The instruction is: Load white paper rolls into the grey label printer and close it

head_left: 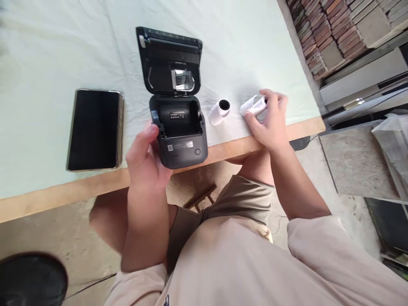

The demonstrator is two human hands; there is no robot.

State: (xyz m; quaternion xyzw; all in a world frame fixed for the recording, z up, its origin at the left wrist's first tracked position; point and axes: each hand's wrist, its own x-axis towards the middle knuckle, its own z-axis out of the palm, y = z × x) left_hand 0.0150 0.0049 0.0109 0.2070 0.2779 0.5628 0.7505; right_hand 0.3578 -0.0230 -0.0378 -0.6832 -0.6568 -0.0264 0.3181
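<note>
The right hand [269, 123] has its fingers curled around a white roll [253, 105], thumb and fingertips pinching it just above the table [47, 51] near the front edge. The left hand [145, 157] cups the near left corner of the printer [178, 127], thumb resting on its rim, fingers hidden underneath so their closure cannot be told. The printer's lid stands open and its bay is empty; its front overhangs the table edge. A second roll [219, 111] lies on its side between printer and right hand; a tablet [94, 129] lies well to the left. The overhanging printer could tip off if the left hand lets go, and the loose roll could be knocked and roll off the edge
</note>
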